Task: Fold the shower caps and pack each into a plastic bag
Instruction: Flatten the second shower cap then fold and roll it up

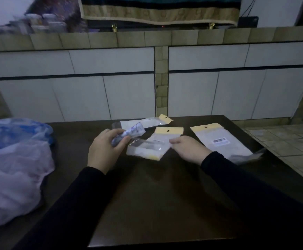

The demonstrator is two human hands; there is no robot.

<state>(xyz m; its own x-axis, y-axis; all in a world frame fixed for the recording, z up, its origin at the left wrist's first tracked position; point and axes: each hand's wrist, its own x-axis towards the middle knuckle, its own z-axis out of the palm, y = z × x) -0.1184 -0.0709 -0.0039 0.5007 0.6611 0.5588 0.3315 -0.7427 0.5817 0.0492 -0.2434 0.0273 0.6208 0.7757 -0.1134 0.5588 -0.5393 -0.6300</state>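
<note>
The jars (39,22) on the counter at upper left were smeared past telling, the heap of plastic (12,168) ran off the left edge, and the right hand's (186,147) fingertips stayed hidden behind a bag (152,145).

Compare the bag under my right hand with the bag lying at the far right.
The middle bag is held at its edge by the right hand; the right bag lies untouched. The right bag looks longer and flatter. Both are clear with yellow hang-hole headers.
</note>
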